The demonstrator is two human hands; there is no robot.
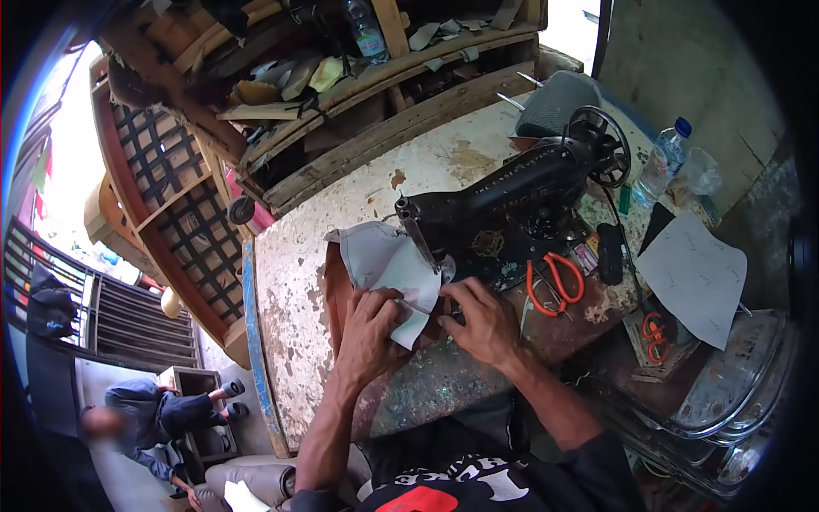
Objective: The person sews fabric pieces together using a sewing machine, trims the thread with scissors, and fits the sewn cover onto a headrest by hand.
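In the head view, your left hand [373,333] lies with bent fingers over a pale cloth [375,256], while your right hand [485,322] is at its lower right edge, thumb and forefinger close together; you cannot tell from here whether either one actually grips. A brown piece [334,294] shows along the cloth's left side, and the cloth's upper right edge sits at the needle end of the black sewing machine [512,196]. On the machine's arm you can read "SINGER", with a smaller line above it beginning "THE" that is too fine to make out in full. The water bottle [661,171] by the wall has a blue cap, and the bottle [365,32] on the wooden shelf [409,64] bears a label too small to read. White lettering crosses your dark shirt [444,486], cut off by the frame. Faint dark marks, not readable, dot the pale sheet [695,273] on your right. The worktop [294,328] ends at a blue-painted edge [260,341] on your left, and its near edge runs just in front of your body. Room to move lies leftward, between the brown piece and that blue edge. Your right side is tighter: an orange-handled tool [573,280] lies near your right hand, beside the machine's base, with a black object [609,254] close by.
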